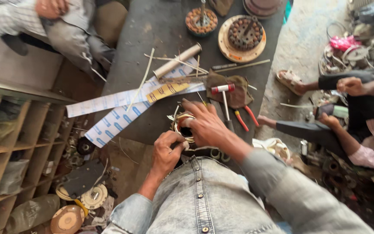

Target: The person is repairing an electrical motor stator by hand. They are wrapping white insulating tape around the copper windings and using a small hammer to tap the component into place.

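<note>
Left hand: left hand was closed in a narrow pinch on the near edge of the round metal stator ring wound with copper wire, thumb and fingertips pressed together.
Right hand: right hand lay over the far side of the same ring, fingers half curled and spread across its top, gripping it.
Stator ring: sat at the near edge of the dark grey worktable, between both hands and just above the lap in pale denim; pale paper slips stuck out around its rim.
Hammer: small red-and-white-headed hammer with a thin metal shaft lay just beyond the right hand, on a crumpled brown cloth.
Pliers: red-handled pliers rested to the right of the hammer shaft, near the table edge.
Paper: long white strips of sheet printed in blue ran across the table to the left, with a yellow strip on top.
Tube: pale cardboard tube lay further back among thin pale sticks.
Far end: two round wound motor cores stood on the table.
Others: a seated person's hands were at the right, well apart; another person's hand showed at top left.
Shelves: wooden pigeonhole shelves stood at the left.
</note>
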`<state>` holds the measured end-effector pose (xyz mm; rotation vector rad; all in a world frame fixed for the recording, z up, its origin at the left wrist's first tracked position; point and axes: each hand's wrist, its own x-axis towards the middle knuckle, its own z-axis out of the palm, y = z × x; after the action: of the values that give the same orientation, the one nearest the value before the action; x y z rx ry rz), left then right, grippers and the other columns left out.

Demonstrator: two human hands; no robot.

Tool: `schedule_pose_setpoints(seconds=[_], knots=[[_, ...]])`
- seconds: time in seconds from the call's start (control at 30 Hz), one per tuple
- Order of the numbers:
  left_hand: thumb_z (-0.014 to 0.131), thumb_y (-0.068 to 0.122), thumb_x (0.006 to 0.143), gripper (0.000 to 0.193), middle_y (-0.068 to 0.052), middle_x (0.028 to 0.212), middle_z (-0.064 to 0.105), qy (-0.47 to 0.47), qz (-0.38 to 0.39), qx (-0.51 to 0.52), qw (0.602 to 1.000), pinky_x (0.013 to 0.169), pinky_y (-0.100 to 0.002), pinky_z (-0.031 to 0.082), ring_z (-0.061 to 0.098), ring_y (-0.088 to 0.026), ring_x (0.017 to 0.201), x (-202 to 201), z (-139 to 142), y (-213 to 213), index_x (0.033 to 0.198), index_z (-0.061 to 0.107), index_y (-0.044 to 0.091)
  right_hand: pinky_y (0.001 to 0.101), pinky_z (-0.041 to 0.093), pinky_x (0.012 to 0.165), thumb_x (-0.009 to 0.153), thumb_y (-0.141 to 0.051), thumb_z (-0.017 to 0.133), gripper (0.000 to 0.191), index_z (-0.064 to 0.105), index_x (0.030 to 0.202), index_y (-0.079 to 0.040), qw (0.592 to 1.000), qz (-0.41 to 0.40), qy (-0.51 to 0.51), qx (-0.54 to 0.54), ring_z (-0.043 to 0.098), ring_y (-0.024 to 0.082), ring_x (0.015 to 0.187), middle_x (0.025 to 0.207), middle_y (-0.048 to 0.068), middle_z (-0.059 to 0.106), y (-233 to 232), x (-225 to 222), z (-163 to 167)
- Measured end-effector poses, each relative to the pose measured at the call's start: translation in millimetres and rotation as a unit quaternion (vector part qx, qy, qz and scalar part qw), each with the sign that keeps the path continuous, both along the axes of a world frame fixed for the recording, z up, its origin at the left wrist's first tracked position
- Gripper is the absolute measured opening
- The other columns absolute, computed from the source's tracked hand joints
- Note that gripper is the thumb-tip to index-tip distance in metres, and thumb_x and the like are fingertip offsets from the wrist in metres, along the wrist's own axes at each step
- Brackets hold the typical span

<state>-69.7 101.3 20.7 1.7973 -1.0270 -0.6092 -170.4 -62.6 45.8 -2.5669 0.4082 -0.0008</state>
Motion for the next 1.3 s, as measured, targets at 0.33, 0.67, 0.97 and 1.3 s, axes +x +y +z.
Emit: schedule_pose_setpoints(seconds=[0.33, 0.67, 0.97, 1.3], knots=[[0.073, 0.024, 0.076, 0.014, -0.006, 0.095, 0.076, -0.094, -0.163, 0.123, 0.974, 0.073, -0.042, 0.055, 0.071, -0.03, 0.085, 25.8, -3.0, -64.4, 0.083, 0.077, 0.014, 0.0461, 0.055, 0.073, 0.098, -0.01, 0.062, 0.013, 0.067, 0.109, -0.007, 0.933, -0.341, -0.081, 0.082, 0.07, 0.035, 0.084, 0.1, 0.014, 0.067, 62.4, -65.6, -19.8], [0.072, 0.025, 0.081, 0.009, -0.004, 0.089, 0.074, -0.168, -0.258, 0.092, 0.947, 0.07, -0.045, 0.055, 0.071, -0.032, 0.079, 39.9, 0.0, -80.0, 0.084, 0.076, 0.018, 0.0435, 0.052, 0.07, 0.089, -0.009, 0.07, 0.007, 0.076, 0.091, -0.006, 0.965, -0.221, -0.124, -0.069, 0.069, 0.03, 0.08, 0.099, 0.009, 0.069, 98.0, -45.7, -40.2], [0.07, 0.021, 0.08, 0.01, -0.003, 0.093, 0.076, -0.131, -0.291, 0.07, 0.945, 0.07, -0.045, 0.056, 0.072, -0.031, 0.081, 51.3, -2.0, -78.5, 0.086, 0.077, 0.018, 0.0367, 0.056, 0.079, 0.103, -0.008, 0.062, 0.002, 0.06, 0.103, -0.007, 0.529, -0.348, -0.472, 0.614, 0.068, 0.022, 0.08, 0.086, 0.012, 0.069, 133.5, -41.8, -13.3], [0.077, 0.037, 0.075, 0.024, -0.01, 0.086, 0.078, -0.04, -0.261, 0.225, 0.938, 0.08, -0.041, 0.055, 0.074, -0.029, 0.085, 55.5, -10.4, -85.6, 0.089, 0.082, 0.018, 0.0385, 0.054, 0.076, 0.092, -0.021, 0.069, 0.026, 0.074, 0.114, -0.007, 0.884, -0.428, 0.007, 0.188, 0.074, 0.03, 0.084, 0.091, 0.016, 0.075, 160.6, -67.4, -32.8]])
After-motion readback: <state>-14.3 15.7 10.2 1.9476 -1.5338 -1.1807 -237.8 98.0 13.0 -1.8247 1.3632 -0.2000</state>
